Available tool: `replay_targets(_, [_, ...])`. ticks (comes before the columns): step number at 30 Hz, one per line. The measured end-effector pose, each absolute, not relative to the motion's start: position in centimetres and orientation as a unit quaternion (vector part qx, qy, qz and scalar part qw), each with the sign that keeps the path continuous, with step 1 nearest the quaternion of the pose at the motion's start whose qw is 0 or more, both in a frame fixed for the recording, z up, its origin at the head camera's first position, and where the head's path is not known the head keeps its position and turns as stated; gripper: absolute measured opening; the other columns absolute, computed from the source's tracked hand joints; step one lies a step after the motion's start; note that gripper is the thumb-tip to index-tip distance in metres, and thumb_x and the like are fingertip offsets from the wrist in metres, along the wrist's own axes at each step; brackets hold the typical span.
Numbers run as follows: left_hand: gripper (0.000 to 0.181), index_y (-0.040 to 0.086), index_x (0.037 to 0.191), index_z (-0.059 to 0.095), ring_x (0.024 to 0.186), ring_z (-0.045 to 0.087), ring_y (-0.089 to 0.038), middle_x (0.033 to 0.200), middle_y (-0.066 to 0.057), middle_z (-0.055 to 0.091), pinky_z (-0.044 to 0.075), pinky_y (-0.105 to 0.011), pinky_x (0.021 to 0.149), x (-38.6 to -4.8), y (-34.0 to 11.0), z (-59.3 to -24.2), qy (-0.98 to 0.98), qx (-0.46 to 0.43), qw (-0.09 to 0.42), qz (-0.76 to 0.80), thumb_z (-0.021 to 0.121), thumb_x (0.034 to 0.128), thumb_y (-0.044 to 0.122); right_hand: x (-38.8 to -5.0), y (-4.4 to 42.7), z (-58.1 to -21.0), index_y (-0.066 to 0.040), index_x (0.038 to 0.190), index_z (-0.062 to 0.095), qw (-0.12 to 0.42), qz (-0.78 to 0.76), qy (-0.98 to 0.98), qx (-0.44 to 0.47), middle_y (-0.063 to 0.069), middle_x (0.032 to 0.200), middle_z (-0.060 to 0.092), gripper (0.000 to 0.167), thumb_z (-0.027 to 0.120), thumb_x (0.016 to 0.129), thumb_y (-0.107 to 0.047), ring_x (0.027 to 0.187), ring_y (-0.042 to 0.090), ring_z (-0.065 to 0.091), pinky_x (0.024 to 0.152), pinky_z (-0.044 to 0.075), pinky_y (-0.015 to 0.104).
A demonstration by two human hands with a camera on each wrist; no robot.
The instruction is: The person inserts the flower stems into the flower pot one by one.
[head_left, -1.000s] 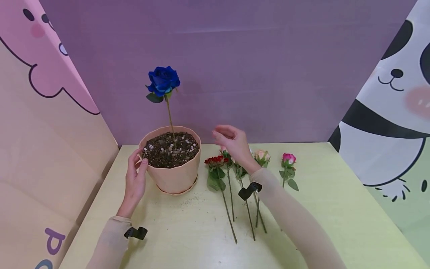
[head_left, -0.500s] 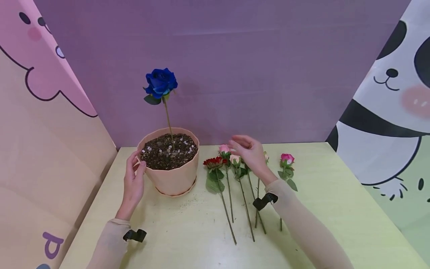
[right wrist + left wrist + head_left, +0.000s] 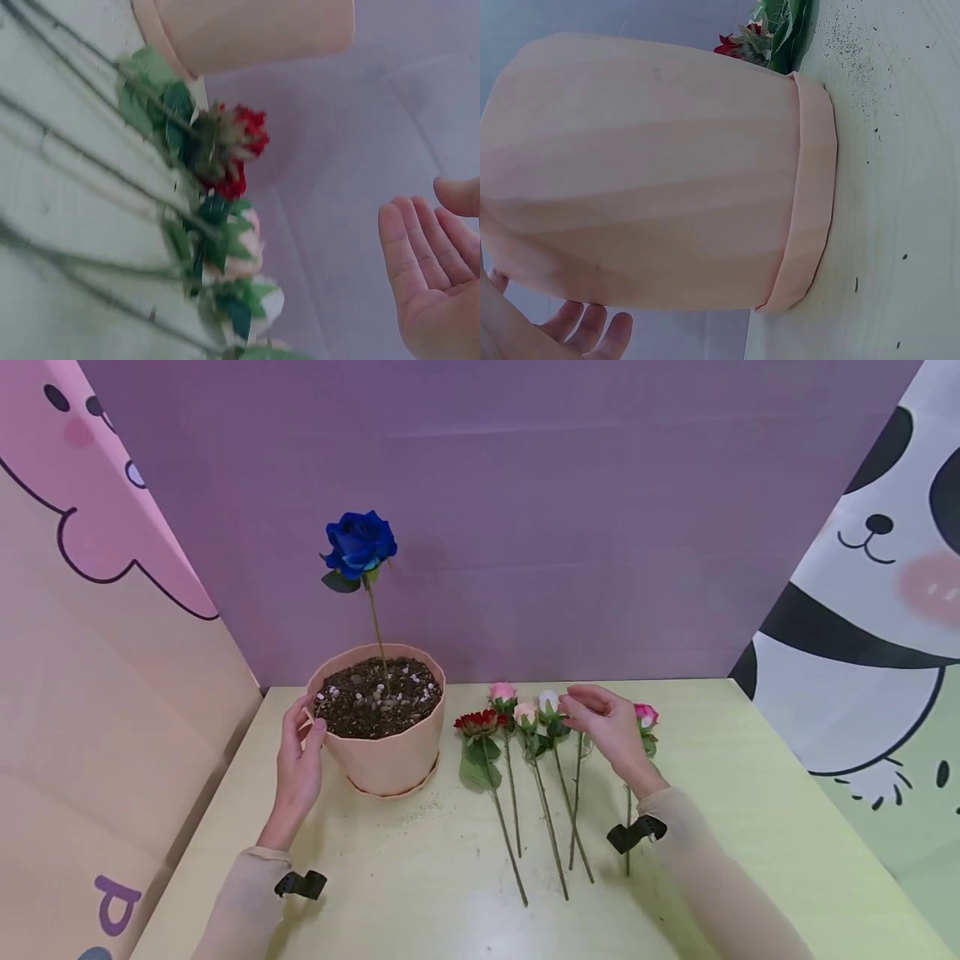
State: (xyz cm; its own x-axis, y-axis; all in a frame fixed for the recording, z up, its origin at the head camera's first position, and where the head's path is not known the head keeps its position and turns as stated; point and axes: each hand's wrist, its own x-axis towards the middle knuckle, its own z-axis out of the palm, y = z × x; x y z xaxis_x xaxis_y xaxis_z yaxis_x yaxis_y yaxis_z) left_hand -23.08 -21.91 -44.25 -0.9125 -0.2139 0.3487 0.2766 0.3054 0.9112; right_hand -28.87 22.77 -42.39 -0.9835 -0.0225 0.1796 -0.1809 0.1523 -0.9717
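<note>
A blue artificial rose (image 3: 360,545) stands upright in the dark soil of a peach flowerpot (image 3: 390,760) at the left. My left hand (image 3: 298,772) holds the pot's left side by the rim; in the left wrist view its fingertips (image 3: 589,326) lie along the pot's wall. My right hand (image 3: 611,731) hovers over the lying flowers, holding nothing, its fingers loosely bent. Just left of it lies a white rose (image 3: 548,701); a magenta rose (image 3: 647,717) is partly hidden behind it. Further left lie a peach rose (image 3: 526,716), a pink rose (image 3: 502,692) and a red flower (image 3: 480,723).
The pot stands in a matching saucer (image 3: 814,195) on a pale yellow table (image 3: 420,877), with soil crumbs scattered before it. Several flower stems point toward the front edge, two of them crossing. A purple backdrop (image 3: 525,527) rises behind the table, with printed panels at both sides.
My right hand has moved rightward and lower, from beside the pot across the flowers, uncovering the pink, peach and white roses. My left hand has stayed on the pot.
</note>
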Motion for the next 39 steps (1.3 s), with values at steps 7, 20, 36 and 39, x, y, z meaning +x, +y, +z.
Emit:
replay_targets(7, [0.052, 0.021, 0.166, 0.031, 0.141, 0.046, -0.03, 0.162, -0.016, 0.043, 0.039, -0.034, 0.108, -22.9, -22.0, -44.4, -0.779, -0.017, 0.21, -0.591, 0.042, 0.116, 0.029, -28.1, 25.7, -43.1, 0.006, 0.142, 0.06, 0.056, 0.615, -0.785, 0.048, 0.021, 0.132, 0.073, 0.05, 0.07, 0.105, -0.025, 0.095, 0.003, 0.077, 0.087, 0.063, 0.028])
replay_targets(20, [0.053, 0.021, 0.167, 0.03, 0.141, 0.046, -0.03, 0.161, -0.019, 0.043, 0.039, -0.032, 0.107, -22.7, -21.9, -44.6, -0.776, -0.013, 0.203, -0.597, 0.041, 0.116, 0.029, -26.8, 30.5, -46.5, 0.01, 0.143, 0.057, 0.054, 0.604, -0.795, -0.009, -0.017, 0.102, 0.076, 0.049, 0.068, 0.106, -0.02, 0.09, -0.004, 0.074, 0.085, 0.063, 0.025])
replay_targets(36, [0.053, 0.019, 0.167, 0.03, 0.141, 0.046, -0.034, 0.166, -0.014, 0.039, 0.04, -0.028, 0.105, -23.0, -22.0, -44.6, -0.778, -0.034, 0.216, -0.589, 0.042, 0.116, 0.027, -25.7, 32.5, -48.9, 0.012, 0.143, 0.056, 0.007, 0.555, -0.829, -0.075, 0.021, 0.125, 0.074, 0.049, 0.069, 0.104, -0.015, 0.09, 0.001, 0.073, 0.082, 0.063, 0.025])
replay_targets(39, [0.053, 0.019, 0.167, 0.03, 0.141, 0.046, -0.034, 0.166, -0.014, 0.039, 0.04, -0.029, 0.105, -23.0, -22.0, -44.6, -0.779, -0.034, 0.214, -0.588, 0.041, 0.1159, 0.027, -25.6, 32.6, -49.3, 0.012, 0.142, 0.058, 0.004, 0.554, -0.828, -0.082, 0.015, 0.118, 0.076, 0.049, 0.07, 0.103, -0.014, 0.089, 0.0, 0.072, 0.08, 0.063, 0.025])
